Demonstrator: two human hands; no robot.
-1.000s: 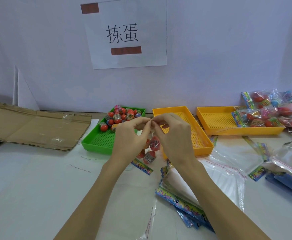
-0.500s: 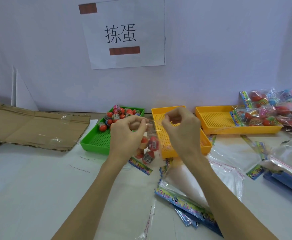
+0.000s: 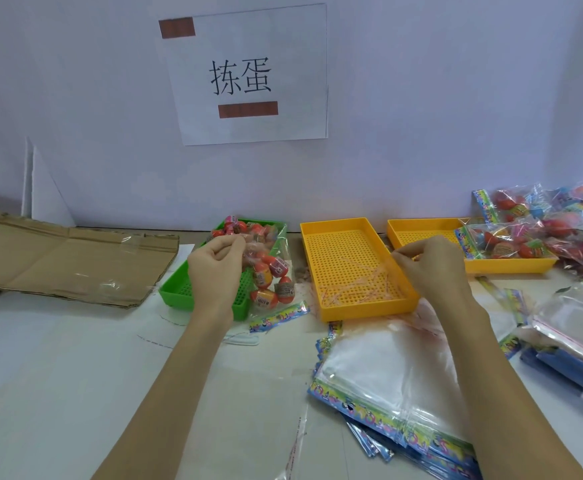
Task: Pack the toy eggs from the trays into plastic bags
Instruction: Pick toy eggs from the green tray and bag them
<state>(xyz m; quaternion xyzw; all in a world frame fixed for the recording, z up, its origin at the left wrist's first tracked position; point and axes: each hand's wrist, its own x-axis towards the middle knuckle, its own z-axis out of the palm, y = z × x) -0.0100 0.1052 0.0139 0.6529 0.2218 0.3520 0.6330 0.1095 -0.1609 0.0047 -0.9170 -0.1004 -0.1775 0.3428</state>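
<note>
Bag of eggs hanging from my left hand

The filled bag [image 3: 272,275] hangs over the green tray [image 3: 193,292] at 11 o'clock, my left hand [image 3: 215,268] fingers pinching its top; my right hand [image 3: 428,268] fingers pinch a clear strip [image 3: 392,271] above the yellow tray [image 3: 321,237] at 1 o'clock.

Three trays stand in a row: left tray [image 3: 193,289], middle tray [image 3: 352,271], right tray [image 3: 432,233], with bags [image 3: 387,393] in front.
</note>
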